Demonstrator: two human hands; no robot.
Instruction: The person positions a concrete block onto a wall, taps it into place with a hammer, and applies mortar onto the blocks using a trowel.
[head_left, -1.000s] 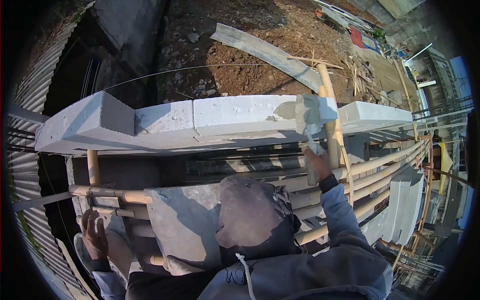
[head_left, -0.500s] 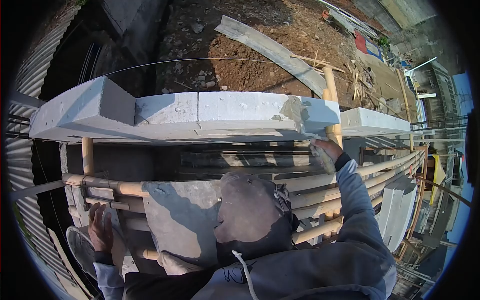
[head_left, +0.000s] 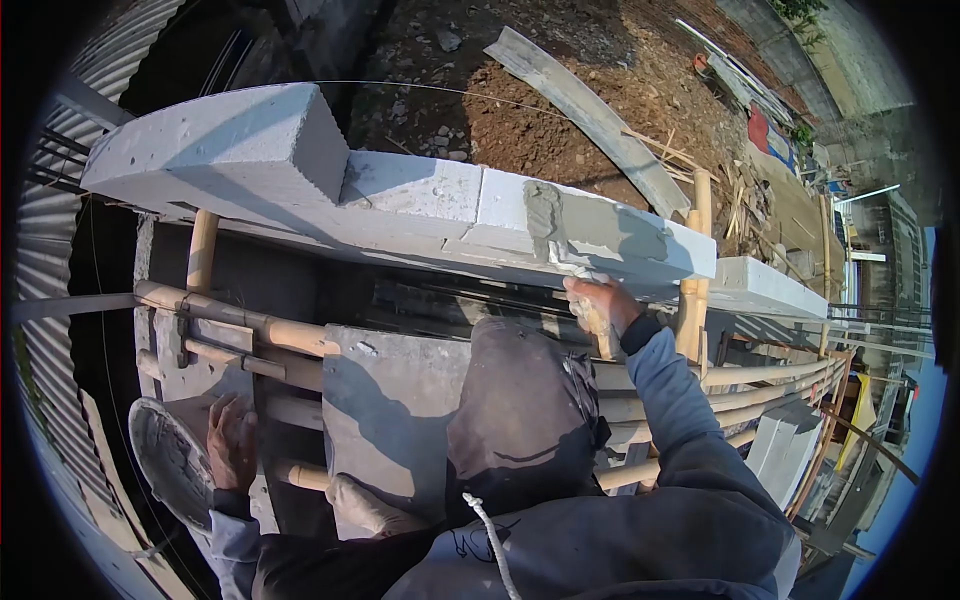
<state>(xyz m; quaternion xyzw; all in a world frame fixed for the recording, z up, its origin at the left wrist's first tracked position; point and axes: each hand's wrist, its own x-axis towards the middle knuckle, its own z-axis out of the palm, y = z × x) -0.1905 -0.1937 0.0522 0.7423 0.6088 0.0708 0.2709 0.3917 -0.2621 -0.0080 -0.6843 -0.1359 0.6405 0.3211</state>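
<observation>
My right hand [head_left: 605, 305] is wrapped round the handle of a trowel [head_left: 572, 263], close against the near side of a row of white lightweight blocks [head_left: 415, 190]. Grey wet mortar [head_left: 600, 225] lies in a band along the top of one block, thickest at its left end, by the trowel. Fingers extended, my left hand [head_left: 232, 445] is beside the rim of a bucket [head_left: 140, 450] with grey mortar inside. It holds nothing that shows.
Bamboo poles [head_left: 285, 330] and a grey board [head_left: 385, 400] form a scaffold under my bent leg [head_left: 520, 410]. A thin string [head_left: 430, 88] runs above the blocks. Beyond the wall lie soil [head_left: 520, 110] and a long plank [head_left: 590, 120]. Corrugated sheeting [head_left: 40, 330] stands left.
My right hand and the trowel have moved left along the block, and the mortar now covers a longer stretch of its top. The view has shifted, showing more of the bucket beside my left hand.
</observation>
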